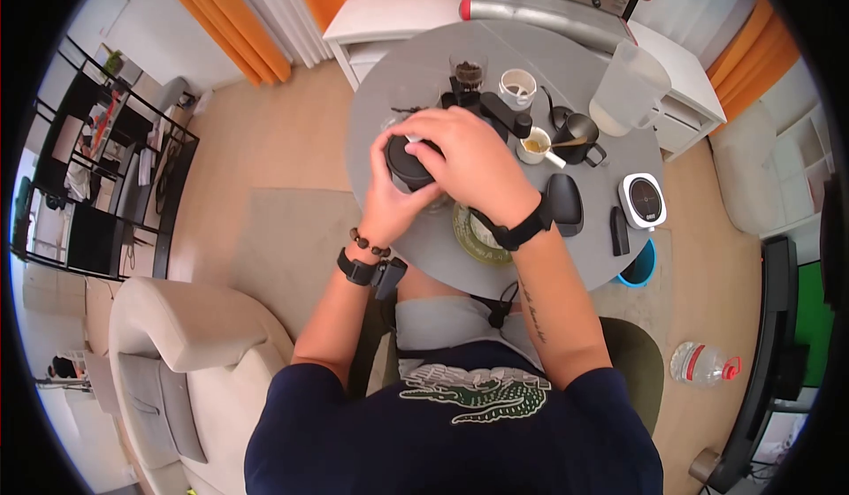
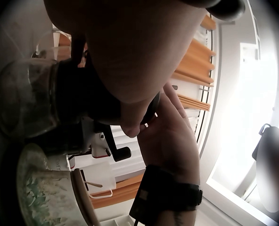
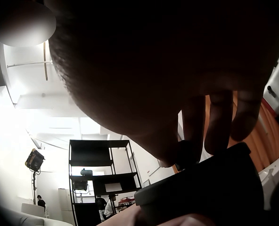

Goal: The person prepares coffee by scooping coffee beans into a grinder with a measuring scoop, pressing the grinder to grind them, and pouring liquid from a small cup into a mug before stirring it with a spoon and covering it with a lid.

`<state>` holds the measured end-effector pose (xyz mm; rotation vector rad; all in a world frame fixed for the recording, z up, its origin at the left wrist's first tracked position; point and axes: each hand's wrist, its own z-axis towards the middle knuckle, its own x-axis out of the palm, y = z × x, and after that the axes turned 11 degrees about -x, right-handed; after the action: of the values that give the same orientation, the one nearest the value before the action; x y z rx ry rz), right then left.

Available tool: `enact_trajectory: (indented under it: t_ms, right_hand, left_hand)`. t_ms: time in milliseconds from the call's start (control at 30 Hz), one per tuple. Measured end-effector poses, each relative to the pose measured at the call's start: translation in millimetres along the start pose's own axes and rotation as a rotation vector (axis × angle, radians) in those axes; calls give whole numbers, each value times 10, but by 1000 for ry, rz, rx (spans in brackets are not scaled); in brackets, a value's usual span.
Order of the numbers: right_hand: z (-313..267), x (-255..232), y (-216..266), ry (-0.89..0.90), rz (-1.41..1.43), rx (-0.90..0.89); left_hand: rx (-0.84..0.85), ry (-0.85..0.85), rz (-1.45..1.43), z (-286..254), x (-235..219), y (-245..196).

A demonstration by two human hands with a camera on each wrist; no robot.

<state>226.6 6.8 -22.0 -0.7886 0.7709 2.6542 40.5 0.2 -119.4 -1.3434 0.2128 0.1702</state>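
Both hands are around a glass jar [image 2: 26,99] with a black cylindrical upper part [image 1: 409,163], over the left part of the round table. My left hand [image 1: 393,208] grips the black part from the side. From above, my right hand [image 1: 478,159] holds its top, fingers bent over the rim; the right wrist view shows those fingertips at the edge of the black top [image 3: 201,188]. Beyond the right hand is a black crank handle [image 1: 504,115]. A green-patterned plate [image 1: 467,240] lies under the right wrist, partly hidden.
On the grey table [image 1: 389,79] stand a glass with dark contents [image 1: 469,72], a white cup [image 1: 517,87], a small white handled cup [image 1: 533,148], a black mug [image 1: 579,131], a clear pitcher [image 1: 630,88] and a white scale [image 1: 643,199]. An espresso machine [image 1: 548,4] stands behind.
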Motion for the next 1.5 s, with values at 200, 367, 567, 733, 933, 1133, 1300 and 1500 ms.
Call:
enact_trajectory:
  t_ms: [200, 367, 567, 733, 933, 1133, 1300, 1500]
  right_hand:
    - [19, -47, -29, 8, 36, -31]
    - [-50, 125, -252, -11, 55, -84]
    - [-116, 105, -184, -113, 10, 44]
    - [-129, 62, -140, -131, 20, 126]
    - [-154, 47, -149, -97, 14, 113]
    - [-133, 108, -211, -71, 55, -7]
    - [-139, -5, -274, -44, 171, -25]
    - [-116, -93, -337, -26, 194, -32]
  left_hand:
    - [-3, 58, 12, 13, -46, -19]
    - [-64, 206, -121, 60, -152, -62]
    - [-70, 114, 25, -26, -115, -114]
    - [-73, 68, -33, -58, -42, -74]
    - [-55, 55, 75, -72, -53, -92]
    - [-62, 17, 157, -58, -99, 39]
    - [-143, 61, 109, -88, -75, -110]
    - [-98, 98, -2, -72, -60, -140]
